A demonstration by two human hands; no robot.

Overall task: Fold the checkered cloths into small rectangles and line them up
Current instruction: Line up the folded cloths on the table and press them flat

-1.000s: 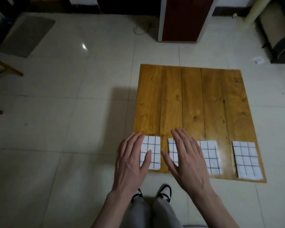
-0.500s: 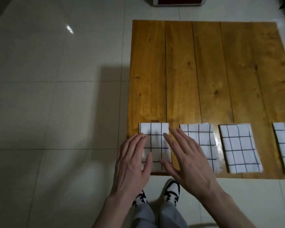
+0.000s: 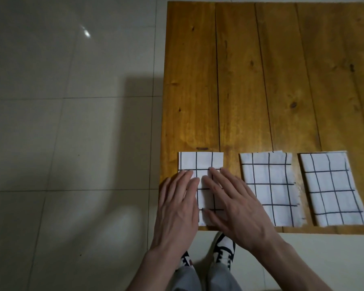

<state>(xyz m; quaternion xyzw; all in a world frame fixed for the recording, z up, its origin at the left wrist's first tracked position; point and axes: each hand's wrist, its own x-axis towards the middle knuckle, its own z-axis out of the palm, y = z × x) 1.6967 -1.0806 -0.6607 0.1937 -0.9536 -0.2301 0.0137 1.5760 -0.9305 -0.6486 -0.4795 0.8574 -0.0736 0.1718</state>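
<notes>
Both hands lie flat with straight fingers on the leftmost folded cloth (image 3: 201, 162), which sits at the near left corner of the wooden tabletop (image 3: 250, 80). The left hand (image 3: 177, 208) covers its left edge and reaches past it onto the wood, while the right hand (image 3: 235, 208) presses its right half, the two almost touching at the fingertips. A middle cloth (image 3: 269, 187) and a right cloth (image 3: 332, 187) lie beside it in a row along the near edge, apart from one another. Compared with half a second ago, the hands have slid closer together over the leftmost cloth, and a fourth cloth seen then at the right edge is now out of frame. The hands hide most of the leftmost cloth's lower part, and the tabletop's far and right edges are cut off.
</notes>
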